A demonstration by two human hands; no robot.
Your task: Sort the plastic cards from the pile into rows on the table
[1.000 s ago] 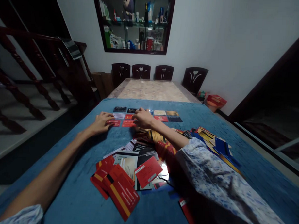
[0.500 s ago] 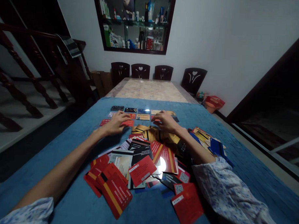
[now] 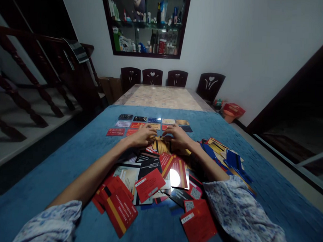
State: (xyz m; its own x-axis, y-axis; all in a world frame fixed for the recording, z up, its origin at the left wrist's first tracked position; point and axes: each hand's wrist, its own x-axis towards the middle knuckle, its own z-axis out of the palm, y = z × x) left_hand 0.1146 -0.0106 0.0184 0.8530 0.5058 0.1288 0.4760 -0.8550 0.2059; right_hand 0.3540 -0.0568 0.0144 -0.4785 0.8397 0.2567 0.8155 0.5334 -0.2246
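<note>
My left hand (image 3: 143,135) reaches to the far edge of a loose pile of cards. Its fingers are apart and bent down, with no card visible in them. Facing it, my right hand (image 3: 177,135) has its thumb and fingers apart above the gold cards (image 3: 160,146), its palm side hidden. Beyond both hands lie rows of bank-style cards, among them a red card (image 3: 115,132), a silver card (image 3: 123,124) and a black card (image 3: 140,119). Part of a red card (image 3: 131,132) shows beside my left hand.
Nearer me, the pile holds a red card (image 3: 150,185), a black card (image 3: 150,167) and several others, overlapping. A second heap with blue cards (image 3: 233,160) lies right of my right forearm. A blue cloth (image 3: 78,146) covers the table's near part; chairs (image 3: 177,78) stand behind.
My left hand has moved right, off the red card in the nearest row, to the gold cards. My right hand stays about where it was, slightly lower.
</note>
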